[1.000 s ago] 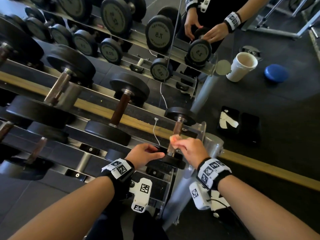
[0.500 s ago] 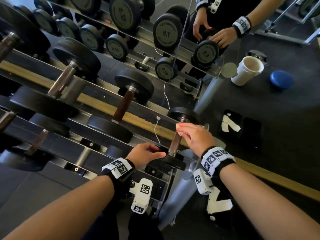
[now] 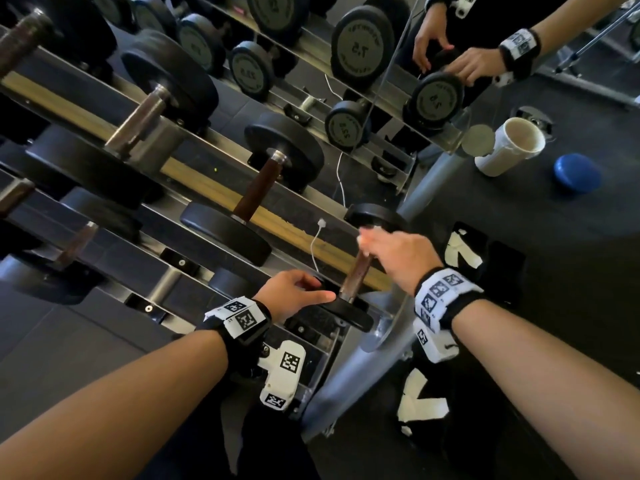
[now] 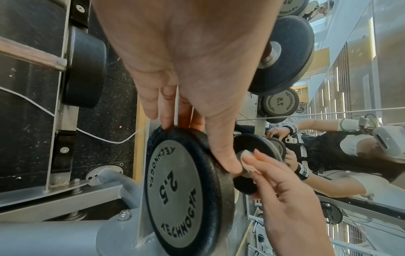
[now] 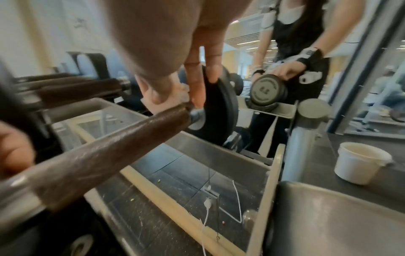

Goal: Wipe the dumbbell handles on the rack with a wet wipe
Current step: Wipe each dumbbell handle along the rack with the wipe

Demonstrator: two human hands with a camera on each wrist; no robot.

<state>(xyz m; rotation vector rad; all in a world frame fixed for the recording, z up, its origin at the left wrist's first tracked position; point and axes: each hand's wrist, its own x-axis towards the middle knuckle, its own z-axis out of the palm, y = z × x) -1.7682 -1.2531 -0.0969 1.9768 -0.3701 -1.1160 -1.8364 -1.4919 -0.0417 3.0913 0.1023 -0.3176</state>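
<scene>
The left hand (image 3: 294, 295) grips the near weight plate (image 4: 184, 190) of the small dumbbell at the rack's (image 3: 214, 140) right end, fingers curled over its rim. To its right, the right hand (image 3: 398, 258) pinches a wet wipe (image 5: 173, 97) against the far end of the brown handle (image 5: 114, 142).

Dumbbell handle (image 5: 114, 143) below the right-hand grip: brown, glossy, finely textured, ending in a smooth metal collar. Wet wipe (image 5: 173, 97) in the grip: thin pale cloth, crumpled. End plate (image 4: 186, 190) under the left hand (image 3: 294, 292): matt black rubber, grey face; rack frame (image 4: 65, 239) alongside is smooth grey painted metal.
</scene>
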